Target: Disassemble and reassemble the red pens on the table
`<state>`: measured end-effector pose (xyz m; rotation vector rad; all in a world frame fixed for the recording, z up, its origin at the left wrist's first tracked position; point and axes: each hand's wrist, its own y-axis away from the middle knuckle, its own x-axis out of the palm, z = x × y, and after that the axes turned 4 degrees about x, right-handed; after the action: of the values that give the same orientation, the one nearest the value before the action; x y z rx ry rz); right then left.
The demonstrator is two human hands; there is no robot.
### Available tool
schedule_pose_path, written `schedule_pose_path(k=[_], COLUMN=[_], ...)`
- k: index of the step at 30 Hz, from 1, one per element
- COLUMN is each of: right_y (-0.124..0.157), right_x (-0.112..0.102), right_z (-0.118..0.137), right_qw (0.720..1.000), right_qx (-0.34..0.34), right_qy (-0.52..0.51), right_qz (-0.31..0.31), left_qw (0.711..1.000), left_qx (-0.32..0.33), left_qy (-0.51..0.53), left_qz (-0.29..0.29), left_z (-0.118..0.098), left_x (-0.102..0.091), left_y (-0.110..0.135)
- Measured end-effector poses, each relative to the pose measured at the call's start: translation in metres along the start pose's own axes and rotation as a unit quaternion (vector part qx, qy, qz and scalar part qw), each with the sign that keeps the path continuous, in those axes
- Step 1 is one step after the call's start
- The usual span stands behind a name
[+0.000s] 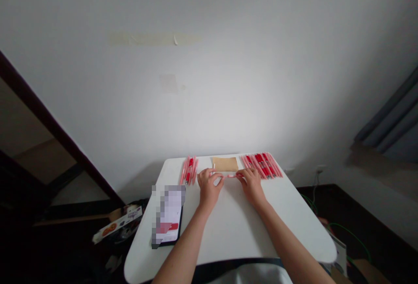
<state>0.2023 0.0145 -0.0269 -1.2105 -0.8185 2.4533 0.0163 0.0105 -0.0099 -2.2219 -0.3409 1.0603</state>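
Over the middle of the white table (238, 227), my two hands work close together. My right hand (252, 185) is closed in a pinch on a thin pink pen part (231, 176), whose end points left toward the other hand. My left hand (209, 184) is also closed, thumb and forefinger together, with a slim pink and white pen piece (214, 167) showing at its fingers. Whether the two pieces touch is too small to tell. Just beyond the hands lies a tan rectangular piece (225, 164), like paper or card.
Pink and red pens (188, 171) lie in a row at the back left; a larger row of pens (261, 165) is at the back right. A phone (168, 216), partly blurred, rests on the left. Behind the table stands a wall (228, 114).
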Motion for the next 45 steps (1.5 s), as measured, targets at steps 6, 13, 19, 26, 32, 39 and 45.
schedule_pose_path(k=[6,13,19,26,32,39,45], right_y=[0.0,0.0005,0.0009,0.0009,0.001,0.0006,0.0009], right_x=[-0.0014,0.0008,0.0004,-0.0022,-0.0034,-0.005,-0.0039], right_z=[0.0022,0.0002,0.0009,0.0037,0.0048,0.0054,0.0021], right_qw=[1.0,0.999,0.999,0.999,0.998,0.997,0.996], right_qx=[-0.006,-0.021,-0.022,-0.023,-0.025,-0.037,-0.044], right_qy=[-0.003,-0.01,-0.006,0.003,0.008,-0.008,-0.02], right_qz=[0.013,0.033,0.04,0.048,0.057,0.061,0.068], left_qw=[1.0,1.0,0.999,1.0,0.999,0.998,0.998], left_qx=[-0.001,0.001,0.002,0.003,-0.021,-0.042,-0.049], left_qy=[0.001,-0.004,0.0,0.003,-0.001,-0.008,-0.011], left_qz=[0.014,0.029,0.033,0.026,0.034,0.036,0.041], left_z=[0.001,0.0018,0.0017,0.0026,0.0021,0.002,-0.0009], left_x=[0.0017,0.003,0.0021,0.0044,0.004,0.005,0.0027], left_y=[0.0006,0.0014,0.0016,0.0024,0.0017,0.0026,0.0009])
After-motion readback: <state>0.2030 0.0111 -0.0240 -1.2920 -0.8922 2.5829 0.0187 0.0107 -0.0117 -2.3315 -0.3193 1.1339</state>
